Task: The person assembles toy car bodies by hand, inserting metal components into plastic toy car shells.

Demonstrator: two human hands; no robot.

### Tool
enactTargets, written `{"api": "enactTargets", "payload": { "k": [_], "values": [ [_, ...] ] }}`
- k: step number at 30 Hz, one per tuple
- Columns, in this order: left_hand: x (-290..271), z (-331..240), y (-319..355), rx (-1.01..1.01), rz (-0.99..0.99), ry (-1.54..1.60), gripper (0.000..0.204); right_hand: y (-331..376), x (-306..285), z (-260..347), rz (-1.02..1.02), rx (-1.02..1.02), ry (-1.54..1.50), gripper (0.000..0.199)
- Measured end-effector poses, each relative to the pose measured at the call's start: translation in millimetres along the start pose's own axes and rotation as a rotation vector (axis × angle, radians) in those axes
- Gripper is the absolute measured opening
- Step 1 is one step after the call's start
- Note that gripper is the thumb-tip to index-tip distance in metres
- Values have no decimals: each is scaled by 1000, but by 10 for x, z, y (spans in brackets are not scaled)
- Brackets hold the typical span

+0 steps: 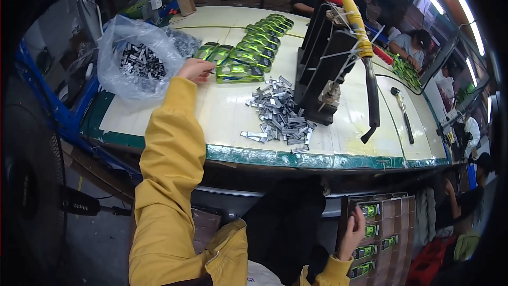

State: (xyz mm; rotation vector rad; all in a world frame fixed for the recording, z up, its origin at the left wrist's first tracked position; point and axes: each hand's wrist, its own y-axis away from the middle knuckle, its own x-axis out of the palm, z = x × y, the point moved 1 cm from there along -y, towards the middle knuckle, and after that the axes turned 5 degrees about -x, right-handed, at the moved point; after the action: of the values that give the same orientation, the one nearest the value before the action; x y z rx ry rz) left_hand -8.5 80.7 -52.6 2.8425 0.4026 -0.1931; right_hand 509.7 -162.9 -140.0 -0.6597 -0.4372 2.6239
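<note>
Left hand (197, 71), right hand (351, 234): grips indeterminable. Brown partitioned cardboard box (400, 213) appears part-filled with glossy green car-shaped plastic shells (364, 251); more remain outside.

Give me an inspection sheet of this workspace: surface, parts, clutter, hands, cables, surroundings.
Surface: pale tabletop, green front edge.
Parts: green car-shaped pieces in rows; loose silvery parts piled beside a black lever stand.
Clutter: plastic bag of small parts; hammer at right.
Hands: left hand at the nearest green piece, grip unclear; right hand beside or above a divided box.
Cables: apparent black cord, right side.
Surroundings: fan left; co-worker right.
</note>
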Motion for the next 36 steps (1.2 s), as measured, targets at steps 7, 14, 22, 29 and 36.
{"api": "enactTargets", "payload": {
  "k": [7,14,22,29,36],
  "values": [
    [125,48,-16,-39,27,121,15,146,461,195,151,27,-145,27],
    [144,20,-13,-59,-3,121,21,198,436,163,164,42,-147,27],
    [80,17,-48,-158,55,135,27,236,449,196,199,68,-145,26],
    [199,-75,-52,-150,-21,-13,27,232,504,196,206,73,-162,27],
    [236,-52,-74,-40,-39,-95,19,226,669,440,249,-27,-162,23]
  ]
}}
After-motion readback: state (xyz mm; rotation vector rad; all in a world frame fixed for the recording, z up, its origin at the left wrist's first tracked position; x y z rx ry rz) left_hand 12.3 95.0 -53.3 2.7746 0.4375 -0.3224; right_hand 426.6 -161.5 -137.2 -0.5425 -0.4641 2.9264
